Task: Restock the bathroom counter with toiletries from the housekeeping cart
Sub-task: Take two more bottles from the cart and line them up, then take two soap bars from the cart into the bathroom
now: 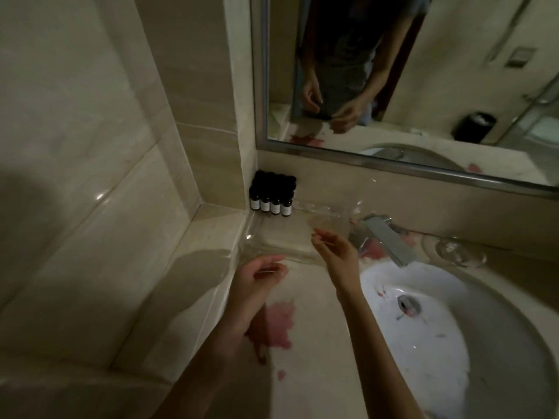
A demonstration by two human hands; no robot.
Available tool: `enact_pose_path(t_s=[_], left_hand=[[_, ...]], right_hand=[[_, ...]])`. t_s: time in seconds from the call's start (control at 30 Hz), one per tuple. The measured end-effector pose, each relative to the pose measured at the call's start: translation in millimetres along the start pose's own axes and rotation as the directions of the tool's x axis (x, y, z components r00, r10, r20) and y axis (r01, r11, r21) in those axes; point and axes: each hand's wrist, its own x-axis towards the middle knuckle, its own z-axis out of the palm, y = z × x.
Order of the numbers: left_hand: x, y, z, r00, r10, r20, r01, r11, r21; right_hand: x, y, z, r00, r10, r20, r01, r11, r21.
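Note:
Several small dark bottles (270, 196) with pale labels stand in rows at the back left corner of a clear tray (251, 238) on the bathroom counter (314, 373). My left hand (260, 275) hovers at the tray's front edge, its fingers loosely curled. Just right of it, my right hand (332, 252) is over the tray's front right part with fingers relaxed and spread. I see nothing clearly held in either hand. The rest of the tray looks bare.
A chrome faucet (385, 238) juts over the white sink (453, 343) to the right. A clear glass piece (453, 249) lies behind the sink. A red stain (276, 326) marks the counter. Tiled walls close the left; a mirror (393, 71) hangs behind.

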Motion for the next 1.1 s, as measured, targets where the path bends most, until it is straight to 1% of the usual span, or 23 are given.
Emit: enact_pose_path(t_s=[0.23,0.33,0.43,0.5,0.6,0.67,0.77,0.87,0.93,0.97,1.03,1.1], left_hand=[[-62.9,0.8,-5.0,0.991,0.101,0.091,-0.115,0.979,0.17],[-97.7,0.4,-11.0,0.983,0.147,0.106,-0.167,0.964,0.207],[-136.1,-7.8,-19.0,0.972,0.202,0.117,-0.23,0.913,0.337],[-159.9,-23.5,-28.9,0.972,0.212,0.099,-0.234,0.861,0.452],[-200.5,-47.5,-47.7,0.991,0.121,0.052,-0.129,0.819,0.559],[-229.8,-61.6,-58.6,0.997,0.079,-0.002,-0.062,0.8,0.597],[-275.4,-79.5,-72.1,0.992,0.084,-0.091,-0.016,0.816,0.578],[-320.0,-94.9,-86.0,0.976,0.085,-0.202,0.046,0.824,0.565],[-337.2,-103.4,-92.3,0.961,0.089,-0.262,0.067,0.843,0.533],[-349.4,-107.6,-97.9,0.945,0.072,-0.319,0.102,0.863,0.495],[-372.7,-108.2,-108.6,0.89,0.053,-0.453,0.157,0.897,0.413],[-397.4,-105.0,-118.4,0.825,0.01,-0.566,0.22,0.915,0.338]], right_hand=[[-91.1,-29.7,-41.3,0.996,-0.094,-0.008,0.092,0.981,-0.169],[-134.4,-33.8,-49.6,0.992,-0.122,0.024,0.125,0.962,-0.244],[-174.4,-31.8,-54.0,0.987,-0.133,0.096,0.158,0.926,-0.343],[-200.4,-29.6,-55.0,0.977,-0.128,0.173,0.195,0.867,-0.458],[-237.5,-27.5,-52.1,0.948,-0.137,0.286,0.296,0.705,-0.645],[-260.0,-27.0,-46.8,0.923,-0.144,0.357,0.369,0.597,-0.712],[-292.9,-24.6,-34.5,0.863,-0.14,0.486,0.489,0.478,-0.73],[-322.9,-24.8,-18.1,0.781,-0.129,0.61,0.6,0.425,-0.678],[-333.9,-24.5,-9.2,0.741,-0.098,0.664,0.638,0.412,-0.65],[-342.6,-25.4,-0.1,0.702,-0.079,0.708,0.671,0.407,-0.62],[-358.9,-24.7,17.5,0.608,-0.072,0.791,0.737,0.422,-0.528],[-375.8,-24.9,35.4,0.523,-0.069,0.85,0.769,0.468,-0.435]])
